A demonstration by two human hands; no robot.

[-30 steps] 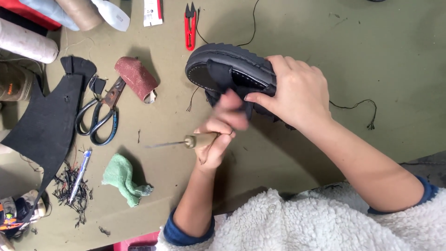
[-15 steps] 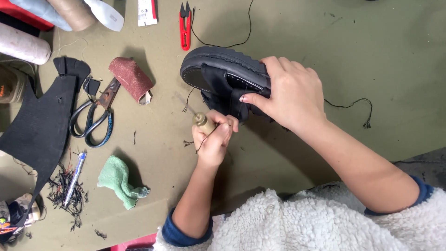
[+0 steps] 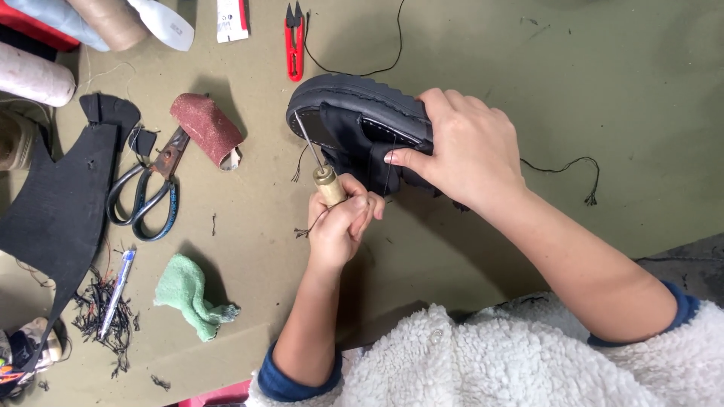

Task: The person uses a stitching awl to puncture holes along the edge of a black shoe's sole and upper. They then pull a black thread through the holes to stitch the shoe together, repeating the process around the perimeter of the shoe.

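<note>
Left hand (image 3: 341, 226) curled in a tight fist, thumb up, forearm bare below a rolled blue cuff, right hand (image 3: 464, 151) spread palm-down, thumb pressed inward, wrist bent, arm reaching across

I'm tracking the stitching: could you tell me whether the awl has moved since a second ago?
Yes. The awl in the left hand has swung from pointing toward the scissors to pointing up into the black shoe.

Only one packet lies on my workbench (image 3: 528, 75): a small flat white packet (image 3: 231, 19) with a red strip along one side, at the far edge, partly cut off by the frame. It sits between a white shoe insole (image 3: 162, 22) and my red thread snips (image 3: 294, 41). The insole carries a small dark printed label. I see no signs or screens.
</note>
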